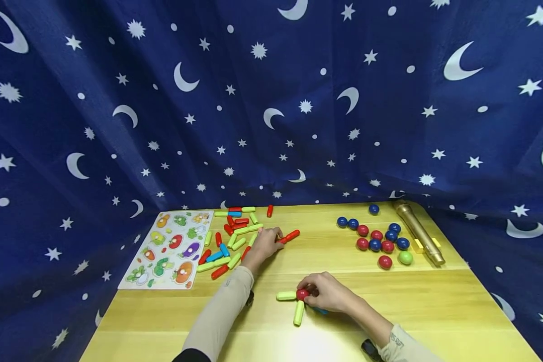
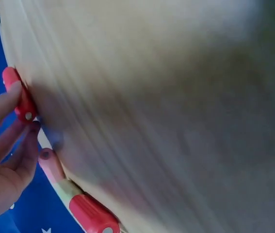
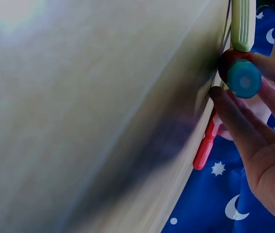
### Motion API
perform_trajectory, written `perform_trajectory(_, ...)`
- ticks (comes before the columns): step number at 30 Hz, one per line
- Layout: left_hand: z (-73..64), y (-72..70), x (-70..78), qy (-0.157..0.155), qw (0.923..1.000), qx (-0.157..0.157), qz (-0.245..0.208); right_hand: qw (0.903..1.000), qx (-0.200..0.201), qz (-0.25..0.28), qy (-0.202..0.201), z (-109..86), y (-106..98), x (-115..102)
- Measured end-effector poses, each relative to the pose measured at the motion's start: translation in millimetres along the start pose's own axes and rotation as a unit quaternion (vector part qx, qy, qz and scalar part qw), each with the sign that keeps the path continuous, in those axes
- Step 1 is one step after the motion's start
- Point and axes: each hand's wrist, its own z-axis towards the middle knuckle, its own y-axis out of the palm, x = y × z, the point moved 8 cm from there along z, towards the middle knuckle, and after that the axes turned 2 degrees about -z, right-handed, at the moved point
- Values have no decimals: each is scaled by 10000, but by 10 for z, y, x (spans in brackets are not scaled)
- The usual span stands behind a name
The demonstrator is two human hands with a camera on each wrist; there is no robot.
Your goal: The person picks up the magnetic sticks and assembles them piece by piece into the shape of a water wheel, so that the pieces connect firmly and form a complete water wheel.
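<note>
My left hand [image 1: 264, 245] pinches a red magnetic stick [image 2: 24, 103] between thumb and fingers, a small metal disc showing in its end. Another red stick [image 1: 292, 235] lies in line with it, pointing right. Nearer the front, my right hand [image 1: 328, 292] grips a red ball [image 1: 302, 294] by its side. Two light-green sticks, one to the left [image 1: 286, 296] and one toward the front [image 1: 298, 313], join that ball. A blue stick [image 3: 244, 79] also extends from it, partly hidden under the right hand in the head view.
Loose red, green and blue sticks [image 1: 234, 241] lie left of the left hand. Beyond them is a vegetable picture board [image 1: 163, 251]. Red and blue balls [image 1: 387, 246] and one green ball [image 1: 405, 258] sit at right, beside a gold tube [image 1: 420, 232]. A starry curtain [image 1: 271, 100] hangs behind.
</note>
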Motion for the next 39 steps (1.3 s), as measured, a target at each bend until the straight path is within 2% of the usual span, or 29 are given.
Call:
perform_trajectory(5,-81,103,35,194,9998,-27,-22,10000,78,-23,36,-40,29,9)
perform_trajectory(11,-186,88,78,458,9976,12,525,9996,150,-246,-33,-44,2,-19)
perform_trajectory(13,-219,89,103,670,9924,95,1031,9995,192,-252,-90,-55,-3,-28)
perform_trajectory(17,-260,70,112,882,9721,384,2141,9993,253,-248,-135,-65,-11,-35)
perform_trajectory(19,-280,52,83,834,9646,477,2455,9992,269,-247,-133,-57,-11,-35)
perform_trajectory(23,-343,12,-12,626,9612,475,2645,9993,271,-270,-16,-32,-14,-13)
perform_trajectory(27,-424,-29,-93,415,9585,239,2809,9990,283,-326,83,-32,-29,4)
perform_trajectory(29,-451,-34,-136,292,9603,12,2775,9989,297,-340,90,-40,-40,3)
perform_trajectory(32,-492,9,-220,26,9640,-539,2603,9987,309,-392,117,-51,-49,0)
perform_trajectory(34,-524,24,-261,-101,9661,-760,2466,9984,321,-435,142,-51,-45,-8)
perform_trajectory(36,-564,13,-276,-174,9706,-807,2260,9982,337,-455,177,-46,-31,-20)
perform_trajectory(39,-638,-64,-229,-87,9859,-513,1588,9984,329,-394,239,-37,8,-42)
